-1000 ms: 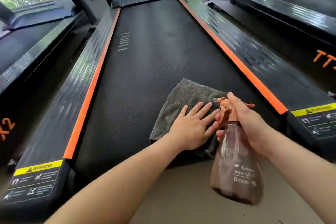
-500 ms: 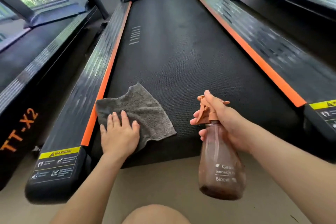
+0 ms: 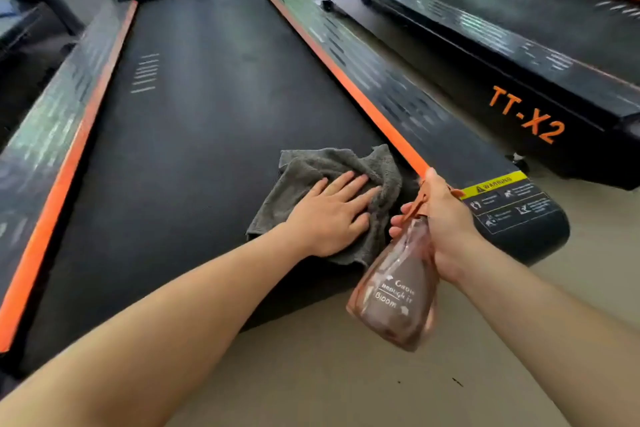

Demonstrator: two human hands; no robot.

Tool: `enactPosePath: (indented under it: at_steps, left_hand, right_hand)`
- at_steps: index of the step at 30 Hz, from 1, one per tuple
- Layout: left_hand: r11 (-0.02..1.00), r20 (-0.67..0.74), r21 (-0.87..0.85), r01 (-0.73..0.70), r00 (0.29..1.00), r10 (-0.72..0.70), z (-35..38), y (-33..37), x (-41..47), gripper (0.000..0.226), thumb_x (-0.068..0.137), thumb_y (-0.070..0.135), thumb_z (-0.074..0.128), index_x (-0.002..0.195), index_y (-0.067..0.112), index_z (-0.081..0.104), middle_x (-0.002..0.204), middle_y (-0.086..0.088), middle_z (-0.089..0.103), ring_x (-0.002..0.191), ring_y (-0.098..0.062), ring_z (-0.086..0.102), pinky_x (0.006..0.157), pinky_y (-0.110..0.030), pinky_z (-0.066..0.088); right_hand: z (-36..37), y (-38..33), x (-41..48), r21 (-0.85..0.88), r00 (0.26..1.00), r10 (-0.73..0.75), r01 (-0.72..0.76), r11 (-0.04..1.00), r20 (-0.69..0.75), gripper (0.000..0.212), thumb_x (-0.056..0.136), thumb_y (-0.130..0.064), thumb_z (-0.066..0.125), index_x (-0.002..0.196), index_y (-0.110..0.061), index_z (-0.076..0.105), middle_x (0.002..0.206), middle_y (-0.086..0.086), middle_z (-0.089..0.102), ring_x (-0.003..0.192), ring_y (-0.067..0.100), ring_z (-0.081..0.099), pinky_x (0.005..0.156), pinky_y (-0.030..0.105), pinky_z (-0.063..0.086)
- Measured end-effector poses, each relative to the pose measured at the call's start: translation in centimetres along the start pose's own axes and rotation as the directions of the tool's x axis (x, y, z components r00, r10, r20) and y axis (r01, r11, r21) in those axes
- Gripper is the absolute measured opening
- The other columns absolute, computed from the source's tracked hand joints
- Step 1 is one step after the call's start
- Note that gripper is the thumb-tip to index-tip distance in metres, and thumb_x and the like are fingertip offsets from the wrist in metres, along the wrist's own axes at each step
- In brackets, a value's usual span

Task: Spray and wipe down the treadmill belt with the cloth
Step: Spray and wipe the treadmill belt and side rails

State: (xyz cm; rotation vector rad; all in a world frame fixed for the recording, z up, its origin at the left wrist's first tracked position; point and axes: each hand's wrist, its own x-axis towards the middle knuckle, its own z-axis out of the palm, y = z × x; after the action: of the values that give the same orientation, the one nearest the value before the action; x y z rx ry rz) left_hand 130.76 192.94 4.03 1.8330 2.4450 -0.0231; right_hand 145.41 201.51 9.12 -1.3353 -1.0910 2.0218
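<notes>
**Pressing the cloth at the belt's right edge**

The left hand lies flat on the grey cloth, fingers straight and slightly spread. It holds the cloth down on the treadmill belt near its rear end, close to the orange strip of the right rail. The cloth is bunched up. Part of it is hidden under the palm, and its near right corner disappears behind the spray bottle.

The right hand curls round the bottle's neck and holds it tilted in the air just right of the cloth. Fingertips show beside the orange trigger, but I cannot tell whether one rests on it. The bottle's white lettering is only partly legible.

The warning label on the rail's end has print too small to read. The neighbouring treadmill, marked TT-X2, is cut off at the right, and the uprights run out of view at the top.
</notes>
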Motion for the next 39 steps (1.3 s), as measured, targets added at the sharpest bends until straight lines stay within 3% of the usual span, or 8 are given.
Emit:
enactPosePath:
  at_steps: [7, 12, 16, 21, 24, 29, 33, 39]
  left_hand:
    - [0.831, 0.071, -0.146, 0.537, 0.844, -0.532, -0.5, -6.4, 2.8, 0.063, 0.101, 0.054, 0.020, 0.158, 0.030, 0.009, 0.167, 0.003, -0.001, 0.153, -0.019, -0.003, 0.122, -0.051, 0.002]
    - [0.980, -0.058, 0.024, 0.196, 0.979, -0.194, -0.3, 1.3, 5.2, 0.063, 0.099, 0.049, 0.015, 0.156, 0.024, 0.020, 0.165, -0.002, 0.016, 0.151, -0.025, 0.011, 0.119, -0.052, 0.015]
    - [0.992, 0.036, 0.050, -0.118, 0.993, 0.117, 0.2, 3.8, 1.0, 0.074, 0.088, 0.057, -0.002, 0.157, 0.036, 0.014, 0.166, 0.006, 0.007, 0.153, -0.020, 0.004, 0.120, -0.051, 0.007]
    - [0.995, -0.011, 0.012, 0.097, 0.995, -0.096, 1.0, 1.2, -5.2, 0.065, 0.092, 0.062, 0.002, 0.155, 0.045, 0.002, 0.166, 0.013, 0.002, 0.153, -0.015, -0.002, 0.123, -0.048, 0.005]
    - [0.914, -0.028, -0.052, 0.403, 0.914, -0.405, 1.5, -2.0, -10.4, 0.060, 0.096, 0.064, 0.006, 0.154, 0.048, 0.000, 0.165, 0.015, -0.001, 0.152, -0.011, -0.005, 0.123, -0.043, 0.006]
    - [0.602, 0.013, -0.107, 0.791, 0.607, -0.795, 2.0, -6.6, -19.0, 0.063, 0.096, 0.063, 0.009, 0.155, 0.045, -0.001, 0.166, 0.012, -0.005, 0.152, -0.013, -0.006, 0.123, -0.046, 0.002]
    - [0.336, 0.076, -0.154, 0.929, 0.351, -0.933, 1.1, -8.3, -23.3, 0.064, 0.101, 0.058, 0.019, 0.158, 0.035, 0.004, 0.167, 0.001, -0.003, 0.153, -0.020, -0.004, 0.121, -0.050, -0.001]
    - [0.378, 0.106, -0.137, 0.916, 0.393, -0.913, 0.2, -9.8, -19.6, 0.063, 0.102, 0.055, 0.018, 0.158, 0.032, 0.003, 0.167, -0.001, -0.006, 0.153, -0.027, -0.006, 0.120, -0.055, -0.003]
  right_hand:
    - [-0.6, -0.3, 0.7, -0.002, 0.996, 0.034, -0.034, 0.999, -0.082, 0.050, 0.092, -0.052, 0.058, 0.080, -0.003, 0.053, 0.073, 0.014, 0.053, 0.054, 0.028, 0.056, 0.057, 0.037, 0.056]
    - [-2.0, -1.4, 1.5, -0.104, 0.995, -0.049, 0.039, 0.994, -0.091, 0.052, 0.094, -0.052, 0.057, 0.086, -0.001, 0.058, 0.075, 0.017, 0.057, 0.057, 0.029, 0.059, 0.047, 0.033, 0.051]
    - [-2.0, -1.7, 0.6, -0.096, 0.995, -0.039, 0.030, 0.995, -0.096, 0.050, 0.097, -0.049, 0.054, 0.078, -0.002, 0.056, 0.065, 0.014, 0.055, 0.050, 0.028, 0.055, 0.047, 0.033, 0.051]
    - [0.1, -0.9, -1.3, -0.218, 0.974, 0.103, -0.057, 0.974, 0.202, 0.048, 0.095, -0.057, 0.053, 0.095, -0.010, 0.065, 0.068, 0.011, 0.069, 0.060, 0.026, 0.064, 0.056, 0.037, 0.056]
    - [2.8, 0.5, -2.7, -0.332, 0.930, 0.154, -0.037, 0.943, 0.334, 0.051, 0.097, -0.055, 0.051, 0.117, -0.010, 0.065, 0.100, 0.022, 0.071, 0.047, 0.019, 0.064, 0.040, 0.027, 0.052]
    - [6.6, 3.0, -4.3, -0.323, 0.800, 0.271, -0.103, 0.941, 0.536, 0.048, 0.097, -0.051, 0.056, 0.099, -0.004, 0.061, 0.066, 0.014, 0.058, 0.045, 0.021, 0.056, 0.042, 0.027, 0.047]
    - [9.0, 4.0, -6.0, -0.468, 0.624, 0.329, 0.066, 0.882, 0.708, 0.051, 0.093, -0.063, 0.052, 0.111, -0.016, 0.064, 0.091, 0.021, 0.073, 0.048, 0.025, 0.060, 0.051, 0.030, 0.053]
    - [8.6, 4.2, -6.5, -0.504, 0.628, 0.325, 0.125, 0.855, 0.707, 0.047, 0.096, -0.058, 0.052, 0.094, -0.013, 0.063, 0.071, 0.015, 0.067, 0.045, 0.024, 0.059, 0.046, 0.026, 0.050]
